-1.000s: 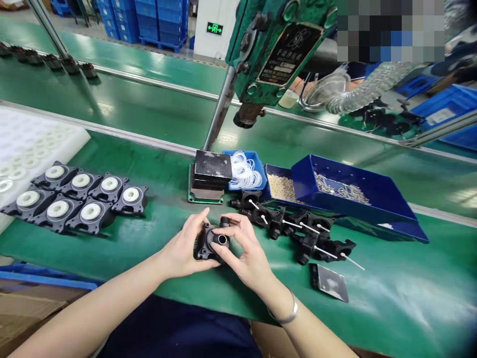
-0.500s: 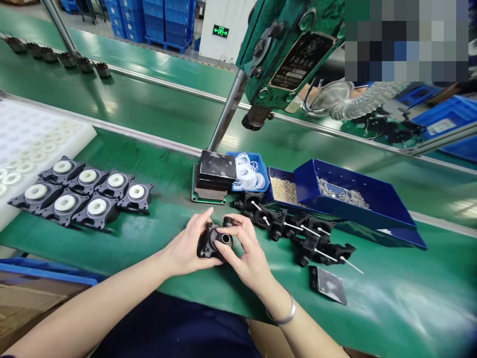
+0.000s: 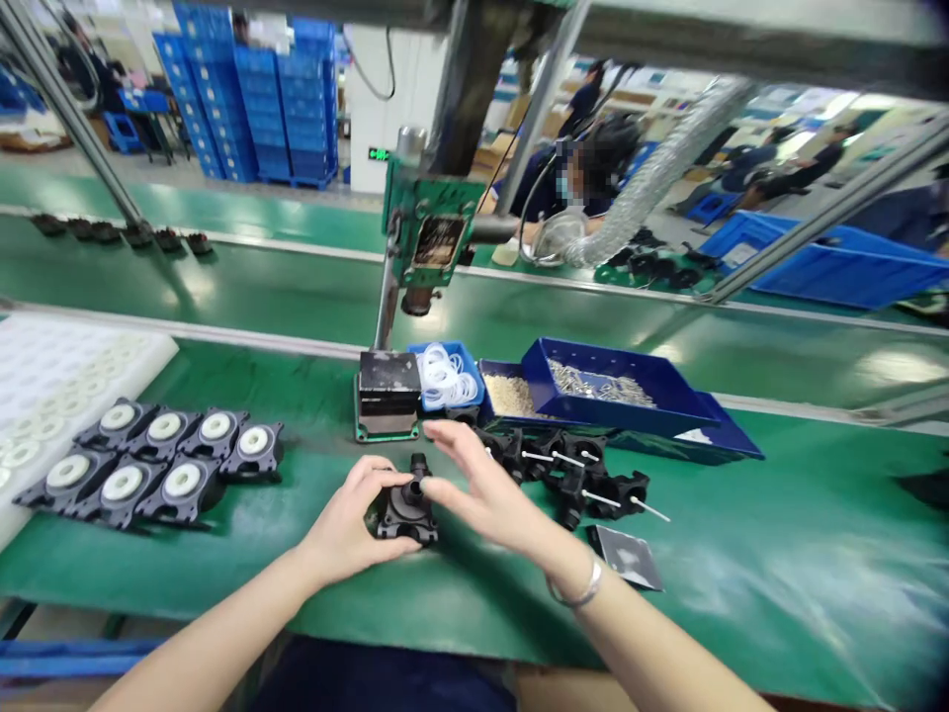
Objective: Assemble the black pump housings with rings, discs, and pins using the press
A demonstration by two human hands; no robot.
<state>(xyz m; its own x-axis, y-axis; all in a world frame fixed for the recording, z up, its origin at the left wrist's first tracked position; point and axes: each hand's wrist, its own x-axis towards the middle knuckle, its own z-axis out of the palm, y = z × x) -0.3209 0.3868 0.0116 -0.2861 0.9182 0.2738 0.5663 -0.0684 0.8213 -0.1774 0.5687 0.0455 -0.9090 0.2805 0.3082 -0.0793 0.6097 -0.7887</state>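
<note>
My left hand (image 3: 352, 529) grips a black plastic housing (image 3: 410, 511) with a pipe stub on top, its thumb at the lower edge and fingers near the stub. The housing stands on the green bench in front of me. My right hand (image 3: 478, 485) hovers over its right side, fingers stretched and apart, holding nothing; whether a fingertip touches the stub I cannot tell. Beyond the right hand lie several black housings (image 3: 570, 504) with thin white rods sticking out. To the left sit several black housings with white rings (image 3: 182, 480), in two rows.
Behind my hands stands a green press (image 3: 437, 232) over a black block (image 3: 389, 381). Blue bins hold white rings (image 3: 447, 376), small beige pieces (image 3: 510, 396) and metal pins (image 3: 604, 386). A dark flat square (image 3: 629, 557) lies at right, a white foam tray (image 3: 81, 381) at left. A person works across the bench.
My right hand has let go of the housing, opened and lifted to the right. The left hand keeps its hold. My view has tilted up, showing more of the room.
</note>
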